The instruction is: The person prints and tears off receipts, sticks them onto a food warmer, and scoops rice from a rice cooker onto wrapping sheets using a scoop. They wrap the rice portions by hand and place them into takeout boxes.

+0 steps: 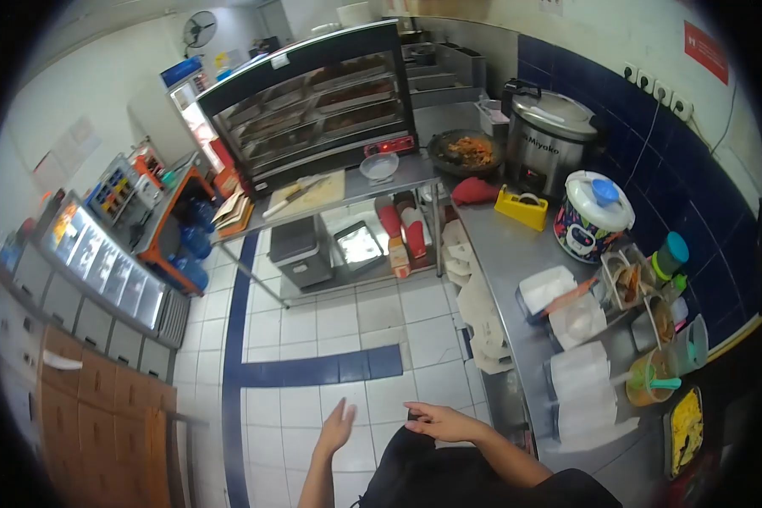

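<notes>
Low in view, black cloth, apparently worn clothing, with the right hand at its upper edge. Bent across the front there, perhaps to adjust or smooth the cloth; impossible to tell from here whether pinched by the fingers or merely brushed. Beside it but apart, the left hand, with fingers open, loosely extended and visibly holding nothing, over the tiled floor.

To the right, on the steel worktop, white paper sheets in overlapping piles, near the tub with a teal spoon and the tray of yellow food, probably for easy reach while serving. Farther along, a rice cooker and a large steel pot, set against the wall, likely to be close to the sockets. Nearer the edge, a yellow tape dispenser, beside a red cloth and a pan of food. Beyond, a knife flat on a cutting board, safely clear of the floor, before the glass display case.
</notes>
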The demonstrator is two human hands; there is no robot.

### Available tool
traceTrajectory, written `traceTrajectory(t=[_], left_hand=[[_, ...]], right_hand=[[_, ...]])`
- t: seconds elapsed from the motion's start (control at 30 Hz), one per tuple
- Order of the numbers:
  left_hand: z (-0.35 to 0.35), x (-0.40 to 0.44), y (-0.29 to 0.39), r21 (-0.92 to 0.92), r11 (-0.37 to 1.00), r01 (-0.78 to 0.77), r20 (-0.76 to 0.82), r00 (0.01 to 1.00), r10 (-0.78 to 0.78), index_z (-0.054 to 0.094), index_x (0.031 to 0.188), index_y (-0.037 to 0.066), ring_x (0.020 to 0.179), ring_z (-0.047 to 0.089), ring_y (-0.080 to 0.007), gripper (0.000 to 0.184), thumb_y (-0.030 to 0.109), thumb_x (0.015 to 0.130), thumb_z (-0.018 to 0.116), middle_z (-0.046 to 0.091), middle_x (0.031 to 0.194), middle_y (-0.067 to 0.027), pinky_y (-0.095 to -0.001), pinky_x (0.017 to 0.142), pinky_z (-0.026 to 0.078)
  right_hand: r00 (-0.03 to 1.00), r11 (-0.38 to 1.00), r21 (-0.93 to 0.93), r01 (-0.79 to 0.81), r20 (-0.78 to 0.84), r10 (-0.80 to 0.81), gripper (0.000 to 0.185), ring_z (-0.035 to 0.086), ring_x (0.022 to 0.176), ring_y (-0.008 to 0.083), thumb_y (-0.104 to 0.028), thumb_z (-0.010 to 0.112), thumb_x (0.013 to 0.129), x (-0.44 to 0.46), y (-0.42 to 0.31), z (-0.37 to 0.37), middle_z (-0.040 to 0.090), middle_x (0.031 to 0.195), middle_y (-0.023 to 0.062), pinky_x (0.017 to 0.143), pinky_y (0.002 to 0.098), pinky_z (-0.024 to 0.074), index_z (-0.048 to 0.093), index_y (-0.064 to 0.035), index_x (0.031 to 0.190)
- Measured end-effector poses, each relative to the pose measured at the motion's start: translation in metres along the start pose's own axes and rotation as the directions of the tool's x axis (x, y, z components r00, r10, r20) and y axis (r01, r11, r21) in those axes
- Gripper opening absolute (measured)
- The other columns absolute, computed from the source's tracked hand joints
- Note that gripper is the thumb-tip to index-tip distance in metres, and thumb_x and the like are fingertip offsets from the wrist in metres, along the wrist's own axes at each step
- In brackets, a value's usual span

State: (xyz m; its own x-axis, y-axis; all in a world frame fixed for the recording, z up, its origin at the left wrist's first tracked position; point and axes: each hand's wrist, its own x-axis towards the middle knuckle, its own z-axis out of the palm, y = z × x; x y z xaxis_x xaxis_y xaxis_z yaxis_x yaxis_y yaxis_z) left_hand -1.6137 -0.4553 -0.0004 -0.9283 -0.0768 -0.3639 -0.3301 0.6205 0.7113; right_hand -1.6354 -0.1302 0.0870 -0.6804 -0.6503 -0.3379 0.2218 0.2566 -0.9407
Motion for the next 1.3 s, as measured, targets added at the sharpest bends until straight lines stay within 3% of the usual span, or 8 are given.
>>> traceTrajectory(t=[0.2, 0.27, 0.6, 1.0, 1.1, 1.2, 1.27, 1.3], left_hand=[[0.038, 0.222, 0.198, 0.053, 0.936, -0.349, 0.418, 0.859, 0.296, 0.04, 0.156, 0.01, 0.126, 0.061, -0.0421, 0.067, 0.04, 0.101, 0.062, 0.057, 0.142, -0.0282, -0.0458, 0.104, 0.051], [0.092, 0.307, 0.231, -0.005, 0.711, -0.704, 0.37, 0.659, 0.655, 0.038, 0.157, 0.016, 0.124, 0.059, -0.0448, 0.066, 0.035, 0.099, 0.063, 0.058, 0.138, -0.0292, -0.0475, 0.105, 0.05], [0.216, 0.598, 0.491, 0.524, 0.41, -0.747, 0.383, 0.636, 0.67, 0.045, 0.154, 0.025, 0.144, 0.038, -0.0472, 0.061, 0.02, 0.094, 0.059, 0.031, 0.162, -0.0238, -0.065, 0.104, 0.045], [0.151, 0.806, 0.493, 0.58, 0.194, -0.791, 0.498, 0.533, 0.684, 0.064, 0.13, 0.012, 0.115, 0.054, -0.0365, 0.04, 0.021, 0.091, 0.06, 0.051, 0.123, -0.0159, -0.0489, 0.085, 0.058], [0.096, 0.842, 0.506, 0.602, 0.466, -0.648, 0.4, 0.75, 0.527, 0.062, 0.127, 0.001, 0.113, 0.055, -0.0407, 0.042, 0.016, 0.088, 0.063, 0.049, 0.126, -0.0214, -0.0526, 0.083, 0.058], [0.062, 0.887, 0.54, 0.605, 0.693, -0.392, 0.129, 0.907, 0.4, 0.056, 0.133, -0.002, 0.114, 0.055, -0.0449, 0.045, 0.017, 0.093, 0.058, 0.049, 0.127, -0.0247, -0.0549, 0.085, 0.057], [0.052, 0.911, 0.579, 0.296, 0.947, -0.123, -0.086, 0.984, 0.154, 0.049, 0.142, -0.003, 0.116, 0.054, -0.0491, 0.053, 0.023, 0.097, 0.056, 0.049, 0.128, -0.0265, -0.0559, 0.087, 0.056], [0.061, 0.929, 0.564, 0.498, 0.806, -0.319, -0.009, 0.928, 0.373, 0.042, 0.15, -0.002, 0.118, 0.054, -0.0515, 0.061, 0.028, 0.098, 0.055, 0.049, 0.13, -0.0299, -0.0572, 0.088, 0.055]], right_hand=[[0.963, 0.977, 0.211, -0.013, -0.261, 0.069, 0.068, 0.061, 0.124, 0.0261, -0.039, 0.066, 0.102, 0.066, -0.027, -0.13, 0.061, 0.138, 0.0228, 0.104, 0.0346, 0.048, 0.041, -0.0071, 0.156], [0.892, 0.958, 0.269, 0.1, -0.451, 0.033, 0.064, 0.06, 0.124, 0.0231, -0.034, 0.066, 0.102, 0.085, -0.023, -0.175, 0.061, 0.136, 0.0214, 0.104, 0.0332, 0.0478, 0.042, -0.0064, 0.154], [0.664, 0.876, 0.421, 0.235, -0.728, 0.171, 0.053, 0.06, 0.123, 0.021, -0.018, 0.065, 0.103, 0.206, -0.026, -0.398, 0.061, 0.136, 0.0195, 0.106, 0.0345, 0.0476, 0.046, -0.0018, 0.15], [0.558, 0.951, 0.304, -0.05, -0.782, 0.279, 0.059, 0.062, 0.126, 0.0268, -0.023, 0.073, 0.098, 0.305, -0.104, -0.539, 0.062, 0.14, 0.02, 0.107, 0.038, 0.0479, 0.051, -0.0013, 0.147], [0.575, 0.9, 0.425, -0.091, -0.715, 0.396, 0.059, 0.063, 0.125, 0.0241, -0.024, 0.073, 0.097, 0.328, -0.121, -0.564, 0.064, 0.138, 0.0191, 0.106, 0.0366, 0.0483, 0.052, -0.0018, 0.147], [0.664, 0.972, 0.235, -0.006, -0.726, 0.18, 0.056, 0.064, 0.122, 0.0216, -0.023, 0.073, 0.098, 0.348, -0.176, -0.617, 0.066, 0.135, 0.0161, 0.104, 0.0355, 0.0495, 0.054, -0.0023, 0.146], [0.631, 0.996, 0.063, 0.057, -0.775, 0.013, 0.05, 0.063, 0.121, 0.0198, -0.017, 0.069, 0.1, 0.364, -0.205, -0.676, 0.067, 0.132, 0.0142, 0.104, 0.0349, 0.0499, 0.054, -0.0007, 0.145], [0.612, 0.996, -0.02, 0.082, -0.788, -0.066, 0.047, 0.063, 0.12, 0.0189, -0.015, 0.067, 0.101, 0.372, -0.22, -0.706, 0.067, 0.131, 0.0132, 0.103, 0.0346, 0.0501, 0.054, 0.0002, 0.144]])
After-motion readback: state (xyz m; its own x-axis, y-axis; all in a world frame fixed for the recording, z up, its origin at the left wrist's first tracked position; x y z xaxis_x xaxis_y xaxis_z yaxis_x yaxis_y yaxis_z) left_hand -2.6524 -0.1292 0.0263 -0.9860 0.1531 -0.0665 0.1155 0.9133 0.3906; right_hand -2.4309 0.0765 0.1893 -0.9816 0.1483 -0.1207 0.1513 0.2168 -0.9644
